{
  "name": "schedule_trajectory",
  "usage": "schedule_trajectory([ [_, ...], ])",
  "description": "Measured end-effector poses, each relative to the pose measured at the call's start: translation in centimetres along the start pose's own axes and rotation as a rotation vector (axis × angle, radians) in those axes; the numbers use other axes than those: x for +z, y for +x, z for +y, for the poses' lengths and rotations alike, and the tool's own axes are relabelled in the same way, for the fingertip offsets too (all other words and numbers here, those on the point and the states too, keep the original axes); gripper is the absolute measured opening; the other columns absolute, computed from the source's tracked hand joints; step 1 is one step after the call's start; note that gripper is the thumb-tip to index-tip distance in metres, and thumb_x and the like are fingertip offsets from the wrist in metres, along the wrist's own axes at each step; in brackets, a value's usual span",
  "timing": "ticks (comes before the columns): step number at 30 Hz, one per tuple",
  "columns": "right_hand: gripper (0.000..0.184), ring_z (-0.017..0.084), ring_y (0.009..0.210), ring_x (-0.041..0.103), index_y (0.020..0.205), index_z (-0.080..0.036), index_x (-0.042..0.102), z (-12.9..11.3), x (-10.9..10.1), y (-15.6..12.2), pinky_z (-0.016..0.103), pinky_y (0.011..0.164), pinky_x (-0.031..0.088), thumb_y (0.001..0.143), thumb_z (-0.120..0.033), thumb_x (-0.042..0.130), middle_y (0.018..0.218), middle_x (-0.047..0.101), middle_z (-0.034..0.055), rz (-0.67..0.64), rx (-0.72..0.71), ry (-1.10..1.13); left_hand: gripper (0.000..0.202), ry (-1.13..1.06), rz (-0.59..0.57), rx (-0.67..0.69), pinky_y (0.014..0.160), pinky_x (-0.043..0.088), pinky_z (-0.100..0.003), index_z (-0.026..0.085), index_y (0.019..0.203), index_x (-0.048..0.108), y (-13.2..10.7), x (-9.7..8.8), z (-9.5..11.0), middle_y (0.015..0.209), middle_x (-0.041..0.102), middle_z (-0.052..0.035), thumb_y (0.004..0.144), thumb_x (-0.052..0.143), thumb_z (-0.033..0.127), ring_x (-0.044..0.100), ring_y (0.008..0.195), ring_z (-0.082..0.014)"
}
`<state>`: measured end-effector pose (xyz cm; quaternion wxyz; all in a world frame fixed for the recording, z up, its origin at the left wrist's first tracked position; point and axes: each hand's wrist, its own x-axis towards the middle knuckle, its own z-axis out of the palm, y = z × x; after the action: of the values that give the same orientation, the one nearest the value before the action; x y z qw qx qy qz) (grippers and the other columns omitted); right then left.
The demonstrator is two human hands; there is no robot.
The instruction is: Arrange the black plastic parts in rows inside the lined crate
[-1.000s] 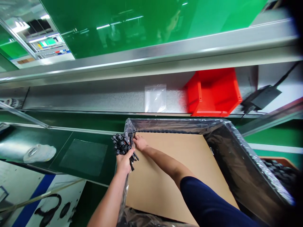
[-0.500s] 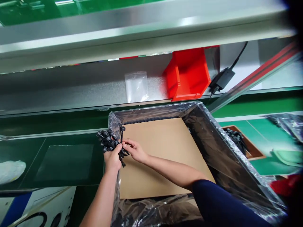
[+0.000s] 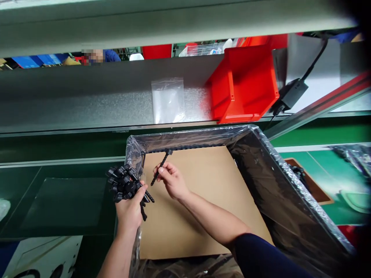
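Observation:
My left hand (image 3: 130, 212) is closed round a bunch of black parts (image 3: 124, 183), each with a blocky head and a thin ribbed stem. Their heads fan out to the left, and the stems poke out on the right, past my thumb. Between the thumb and fingers of my right hand (image 3: 174, 181) is one single black ribbed-stem part (image 3: 161, 168), tilted with its head up. Both hands are over the left side of a box lined with clear plastic film (image 3: 261, 143). Flat inside it lies a brown cardboard sheet (image 3: 208, 216).
Behind the box, a metal shelf (image 3: 116, 104) carries a clear plastic bag (image 3: 168, 102), a red bin (image 3: 246, 85) and a black power adapter (image 3: 294, 94). To the right, a brown tray (image 3: 321, 197) with black parts sits beside a light green dish (image 3: 356, 200). A person shows beyond the shelf.
My right hand has drawn one black part away from the bunch, to the right and over the cardboard. My left hand has moved slightly left and down. The camera view has shifted.

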<state>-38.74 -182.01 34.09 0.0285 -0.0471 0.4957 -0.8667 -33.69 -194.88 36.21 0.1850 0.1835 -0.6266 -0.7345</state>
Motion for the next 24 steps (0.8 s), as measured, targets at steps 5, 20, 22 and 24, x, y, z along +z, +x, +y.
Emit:
schedule_trajectory([
  [5, 0.033, 0.009, 0.045, 0.047, 0.074, -0.019, 0.050, 4.9, -3.9, 4.6, 0.021, 0.046, 0.041, 0.072, -0.045, 0.071, 0.054, 0.052, -0.0061, 0.029, 0.180, -0.286, 0.034, -0.001, 0.050, 0.031, 0.082, 0.054, -0.036, 0.016, 0.091, 0.069, 0.1, 0.2, -0.1, 0.091, 0.072, -0.0062, 0.059, 0.081, 0.022, 0.068, 0.087, -0.0230],
  [20, 0.015, 0.017, 0.071, 0.067, 0.075, -0.016, 0.062, 10.4, -2.6, 13.1, 0.021, 0.061, 0.046, 0.082, -0.029, 0.064, 0.073, 0.069, 0.0079, -0.045, 0.322, -1.318, 0.032, 0.068, 0.018, 0.094, 0.085, 0.053, -0.037, 0.014, 0.092, 0.068, 0.5, 0.1, 0.0, 0.092, 0.072, -0.0074, 0.063, 0.078, 0.024, 0.068, 0.088, -0.0226],
  [22, 0.015, 0.019, 0.078, 0.068, 0.079, -0.015, 0.065, 10.2, -2.3, 13.0, 0.022, 0.064, 0.047, 0.083, -0.030, 0.064, 0.081, 0.071, 0.0105, -0.076, 0.300, -1.378, 0.033, 0.093, 0.035, 0.087, 0.084, 0.054, -0.037, 0.014, 0.091, 0.068, 0.5, 0.2, -0.1, 0.093, 0.072, -0.0080, 0.062, 0.078, 0.026, 0.068, 0.088, -0.0235],
  [24, 0.016, 0.021, 0.086, 0.068, 0.087, -0.013, 0.066, 10.0, -1.8, 12.7, 0.024, 0.067, 0.048, 0.082, -0.028, 0.064, 0.090, 0.072, 0.0133, -0.094, 0.280, -1.430, 0.034, 0.140, 0.071, 0.081, 0.083, 0.054, -0.038, 0.014, 0.090, 0.068, 0.5, 0.2, 0.0, 0.093, 0.072, -0.0082, 0.060, 0.078, 0.027, 0.068, 0.088, -0.0243],
])
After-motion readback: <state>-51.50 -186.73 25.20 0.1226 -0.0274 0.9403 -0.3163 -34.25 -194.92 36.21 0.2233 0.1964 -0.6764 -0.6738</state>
